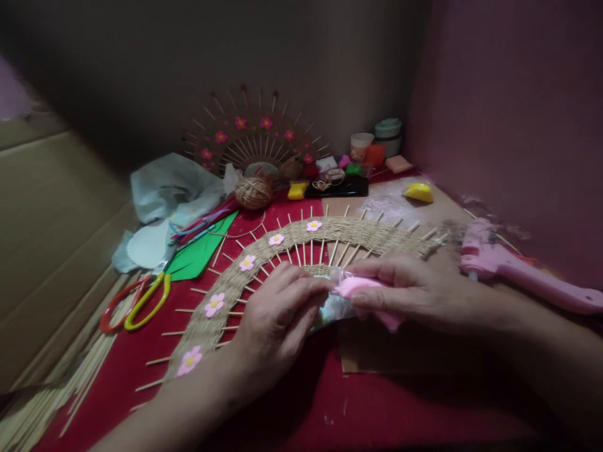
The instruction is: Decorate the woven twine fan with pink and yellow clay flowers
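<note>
Between thumb and fingers, my right hand grips a pink clay packet in clear plastic. My left hand has its fingertips pinched together at the packet's left end, touching the plastic wrap. Both hands are over the lower middle of a woven fan, an arch of twine on thin sticks. Several pink flowers with yellow centres sit along its left and top parts; the right part of the band shows none. A shiny pale piece at the fan's base is partly hidden behind my hands.
Scissors and a green sheet are at left, a twine ball behind. A pink glue gun lies at right, near yellow clay. Another flowered fan stands at the back; cardboard rises at left.
</note>
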`<state>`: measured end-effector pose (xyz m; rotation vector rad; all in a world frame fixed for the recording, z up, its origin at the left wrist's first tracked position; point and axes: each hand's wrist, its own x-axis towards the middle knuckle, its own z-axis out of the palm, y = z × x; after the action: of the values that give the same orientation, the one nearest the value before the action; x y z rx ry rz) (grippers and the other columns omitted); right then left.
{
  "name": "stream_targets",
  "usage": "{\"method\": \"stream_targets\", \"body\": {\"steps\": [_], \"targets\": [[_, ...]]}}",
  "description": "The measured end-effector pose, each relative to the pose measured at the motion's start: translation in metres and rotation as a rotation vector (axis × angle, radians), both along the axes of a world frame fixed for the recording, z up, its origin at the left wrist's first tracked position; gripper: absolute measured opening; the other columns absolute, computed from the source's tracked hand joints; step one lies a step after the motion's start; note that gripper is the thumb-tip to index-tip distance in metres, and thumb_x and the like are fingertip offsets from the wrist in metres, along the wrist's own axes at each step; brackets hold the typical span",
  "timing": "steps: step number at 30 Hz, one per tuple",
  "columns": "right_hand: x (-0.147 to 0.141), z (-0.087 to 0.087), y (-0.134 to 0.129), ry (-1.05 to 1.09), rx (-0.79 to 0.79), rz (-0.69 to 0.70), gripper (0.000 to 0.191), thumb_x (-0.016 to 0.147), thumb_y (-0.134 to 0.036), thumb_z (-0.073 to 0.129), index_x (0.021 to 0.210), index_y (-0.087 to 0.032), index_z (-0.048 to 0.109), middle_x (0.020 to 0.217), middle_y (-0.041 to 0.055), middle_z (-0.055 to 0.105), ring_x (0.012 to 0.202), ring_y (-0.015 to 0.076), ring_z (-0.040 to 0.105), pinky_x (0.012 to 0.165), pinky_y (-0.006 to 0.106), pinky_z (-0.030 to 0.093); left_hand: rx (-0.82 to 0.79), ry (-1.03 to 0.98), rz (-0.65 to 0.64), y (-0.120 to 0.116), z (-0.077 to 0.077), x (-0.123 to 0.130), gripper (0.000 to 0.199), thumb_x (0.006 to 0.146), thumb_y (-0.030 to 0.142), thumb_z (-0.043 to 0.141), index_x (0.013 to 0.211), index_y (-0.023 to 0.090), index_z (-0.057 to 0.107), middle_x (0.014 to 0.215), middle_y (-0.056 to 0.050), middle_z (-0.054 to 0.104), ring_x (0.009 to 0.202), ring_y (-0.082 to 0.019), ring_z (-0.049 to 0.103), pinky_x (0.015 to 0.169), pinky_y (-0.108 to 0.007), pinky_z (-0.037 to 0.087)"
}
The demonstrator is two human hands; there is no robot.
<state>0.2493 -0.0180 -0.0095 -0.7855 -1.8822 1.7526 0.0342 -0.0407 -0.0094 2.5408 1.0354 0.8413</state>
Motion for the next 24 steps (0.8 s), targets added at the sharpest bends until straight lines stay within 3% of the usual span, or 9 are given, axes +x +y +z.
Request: {"method": "stream_targets", "body": {"steps": [6,11,19,22,24], "targets": [[-0.0006,-0.002,-0.0014,-0.04,0.052,0.012,0.023,0.091,-0.036,0.052,0.082,-0.016,0.055,0.061,-0.0059,0.045,0.056,0.0061,0.043,0.053,0.019,0.034,0.105,-0.007,0.003,-0.0017,-0.0019,0.0028,0.017,0.083,0.01,0.059,0.099,0.015,0.061,0.085,-0.004,0.064,0.08,-0.014,0.055,0.071,-0.026,0.044],[-0.0026,0.0012,-0.003,-0.042,0.009,0.056,0.025,0.09,-0.038,0.052,0.078,-0.017,0.053,0.06,-0.0057,0.046,0.057,0.0067,0.043,0.052,0.019,0.034,0.159,-0.011,-0.003,-0.0032,-0.0016,0.0068,0.007,0.083,0.008,0.057,0.086,0.014,0.06,0.073,-0.004,0.059,0.07,-0.013,0.053,0.065,-0.025,0.045],[-0.0028,0.0002,-0.0028,-0.048,-0.019,0.066,0.027,0.088,-0.042,0.055,0.08,-0.015,0.056,0.058,-0.0057,0.044,0.055,0.0073,0.042,0.051,0.019,0.035,0.127,0.007,-0.007,-0.0076,-0.0006,0.009,0.006,0.084,0.012,0.055,0.086,0.016,0.058,0.073,-0.003,0.06,0.07,-0.014,0.054,0.065,-0.026,0.046],[-0.0039,0.0018,-0.0033,-0.055,-0.02,0.087,0.028,0.088,-0.04,0.055,0.074,-0.016,0.055,0.057,-0.0058,0.045,0.054,0.0072,0.043,0.052,0.02,0.034,0.018,-0.025,0.004,-0.0065,0.0002,0.0084,0.008,0.083,0.011,0.054,0.077,0.016,0.058,0.069,-0.002,0.056,0.068,-0.014,0.052,0.062,-0.025,0.043],[-0.0039,0.0034,-0.0032,-0.058,-0.029,0.1,0.027,0.088,-0.039,0.056,0.074,-0.016,0.055,0.057,-0.0059,0.045,0.054,0.0069,0.042,0.051,0.019,0.033,-0.235,-0.105,0.016,-0.0035,0.0008,0.0053,0.009,0.082,0.015,0.057,0.073,0.016,0.058,0.066,-0.001,0.054,0.064,-0.012,0.05,0.057,-0.023,0.04]]}}
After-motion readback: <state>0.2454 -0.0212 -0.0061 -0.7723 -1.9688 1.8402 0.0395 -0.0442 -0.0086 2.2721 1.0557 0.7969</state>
